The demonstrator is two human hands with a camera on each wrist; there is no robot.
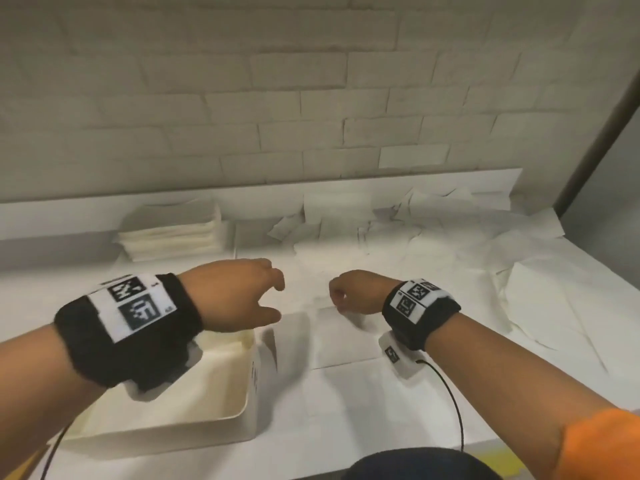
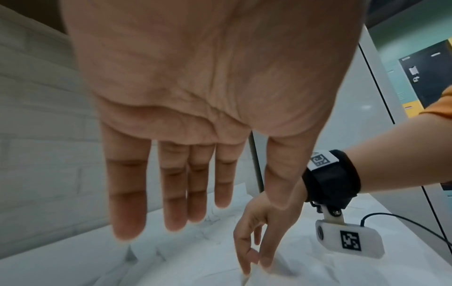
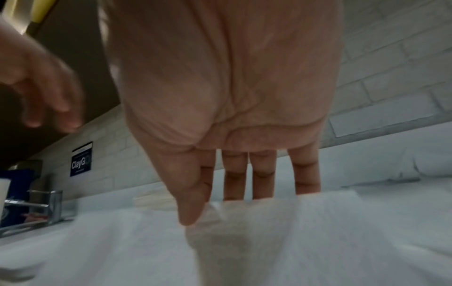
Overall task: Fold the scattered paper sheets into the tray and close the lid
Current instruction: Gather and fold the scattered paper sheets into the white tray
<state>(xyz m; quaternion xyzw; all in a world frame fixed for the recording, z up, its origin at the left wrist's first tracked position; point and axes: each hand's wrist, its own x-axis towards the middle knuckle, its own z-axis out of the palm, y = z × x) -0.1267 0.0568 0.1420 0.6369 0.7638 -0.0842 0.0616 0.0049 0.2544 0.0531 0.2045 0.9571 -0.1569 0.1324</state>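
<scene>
White paper sheet [image 3: 244, 222], soft-edged, pinched by right hand [image 3: 227, 116].

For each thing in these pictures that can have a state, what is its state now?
tray: open, no lid on it, inside looks bare.
left hand: fingers straight, holds nothing, above the tray's far end.
right hand: thumb and fingers pinch the edge of a paper sheet.
scattered paper sheets: loose, crumpled, unfolded.
folded stack: neat pile by the wall.
</scene>
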